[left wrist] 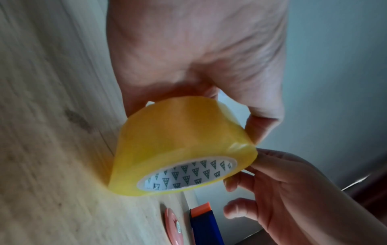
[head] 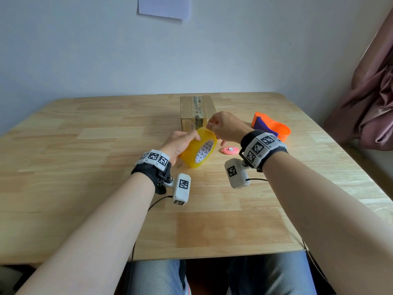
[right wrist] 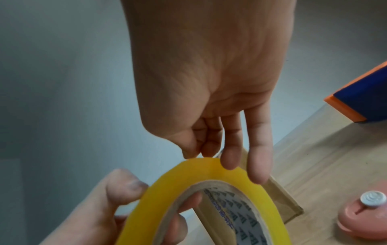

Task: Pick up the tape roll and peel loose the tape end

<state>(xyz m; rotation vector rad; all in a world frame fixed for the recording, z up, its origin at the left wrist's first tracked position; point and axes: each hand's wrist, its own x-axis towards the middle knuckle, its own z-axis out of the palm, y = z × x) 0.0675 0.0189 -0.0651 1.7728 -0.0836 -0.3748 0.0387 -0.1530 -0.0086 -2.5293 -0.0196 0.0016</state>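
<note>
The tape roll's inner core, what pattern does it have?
The white core of the yellow tape roll carries small dark green triangles, clearest in the left wrist view.

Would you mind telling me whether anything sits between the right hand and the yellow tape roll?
Nothing visible does. The right hand is already at the top edge of the yellow tape roll, thumb and forefinger pinched right at its outer layer, while the left hand grips the roll. The cardboard box stands behind it, off the path.
</note>
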